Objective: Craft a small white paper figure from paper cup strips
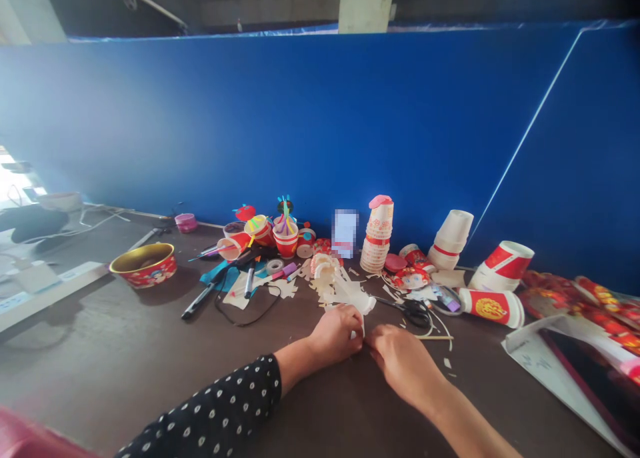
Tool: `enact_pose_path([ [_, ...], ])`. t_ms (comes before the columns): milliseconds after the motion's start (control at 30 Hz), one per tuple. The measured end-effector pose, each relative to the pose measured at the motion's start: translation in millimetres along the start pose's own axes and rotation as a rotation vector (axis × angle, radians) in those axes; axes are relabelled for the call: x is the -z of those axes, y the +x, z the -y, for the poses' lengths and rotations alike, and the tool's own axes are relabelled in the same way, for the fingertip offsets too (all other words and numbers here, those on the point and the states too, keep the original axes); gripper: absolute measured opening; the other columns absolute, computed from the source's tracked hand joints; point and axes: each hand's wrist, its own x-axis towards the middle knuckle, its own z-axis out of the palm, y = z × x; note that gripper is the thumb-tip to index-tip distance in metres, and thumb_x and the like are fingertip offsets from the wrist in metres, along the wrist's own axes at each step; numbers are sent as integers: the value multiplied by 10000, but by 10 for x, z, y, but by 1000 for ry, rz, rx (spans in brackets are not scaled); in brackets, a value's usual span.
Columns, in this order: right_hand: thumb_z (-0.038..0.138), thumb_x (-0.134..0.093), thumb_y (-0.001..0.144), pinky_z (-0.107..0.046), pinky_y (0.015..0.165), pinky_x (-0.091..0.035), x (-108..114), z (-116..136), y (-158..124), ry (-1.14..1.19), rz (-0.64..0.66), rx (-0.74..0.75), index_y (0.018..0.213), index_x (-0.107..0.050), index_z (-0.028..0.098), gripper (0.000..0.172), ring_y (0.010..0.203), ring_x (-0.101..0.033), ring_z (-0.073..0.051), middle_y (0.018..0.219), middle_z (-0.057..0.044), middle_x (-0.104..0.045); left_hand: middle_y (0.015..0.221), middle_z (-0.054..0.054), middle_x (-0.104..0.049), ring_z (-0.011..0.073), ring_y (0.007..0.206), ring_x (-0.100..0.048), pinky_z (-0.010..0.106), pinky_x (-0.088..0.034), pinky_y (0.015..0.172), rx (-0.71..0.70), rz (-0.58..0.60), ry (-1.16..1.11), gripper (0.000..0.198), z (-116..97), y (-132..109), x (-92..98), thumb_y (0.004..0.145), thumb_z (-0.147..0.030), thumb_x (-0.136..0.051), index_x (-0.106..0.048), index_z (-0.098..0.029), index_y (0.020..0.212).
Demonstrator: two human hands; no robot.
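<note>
My left hand [336, 333] is closed, its fingers pinched around a thin white piece that looks like paper [363, 325] just above the table. My right hand [404, 361] meets it from the right with fingers curled together. What the right fingertips grip is hidden behind the hand. Beyond my hands lies a pile of white cut paper scraps [345, 288]. A pair of dark-handled scissors [417, 313] rests just past my right hand, beside a thin wooden stick [435, 338].
Paper cup stacks [379, 238] stand near a blue partition [280, 131]. At the left are a red-and-gold bowl [145, 266] and a power strip [55, 291]. Markers [249, 281], a tape roll [274, 266] and decorated cups [286, 238] sit mid-table. A dark tablet-like object [590, 371] lies at right.
</note>
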Motion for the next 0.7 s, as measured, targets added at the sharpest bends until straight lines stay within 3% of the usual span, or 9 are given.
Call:
enact_pose_path([
  [167,71,-346,848,-245,695,-374,40,103,5,-122,37,-10,862,-671,152,335,830,-584,-179,884,-97,-652,821,50,-647,178,793,-579,276,-444,761,-21,2,26,91,-4,-14,2,665,-74,-579,-627,-141,627],
  [400,46,-332,834,-237,766,-381,48,72,24,-54,52,-16,977,-653,149,366,904,-574,-175,946,-97,-639,818,49,-639,188,806,-574,288,-454,784,-17,-16,-6,118,-35,-31,10,580,-51,-583,-614,-141,650],
  [700,50,-336,840,-254,745,-363,8,53,38,-95,15,4,938,-661,174,361,896,-546,-182,929,-76,-636,774,49,-633,178,779,-572,290,-446,780,17,-46,-16,102,-26,-22,-13,610,-52,-552,-594,-144,621],
])
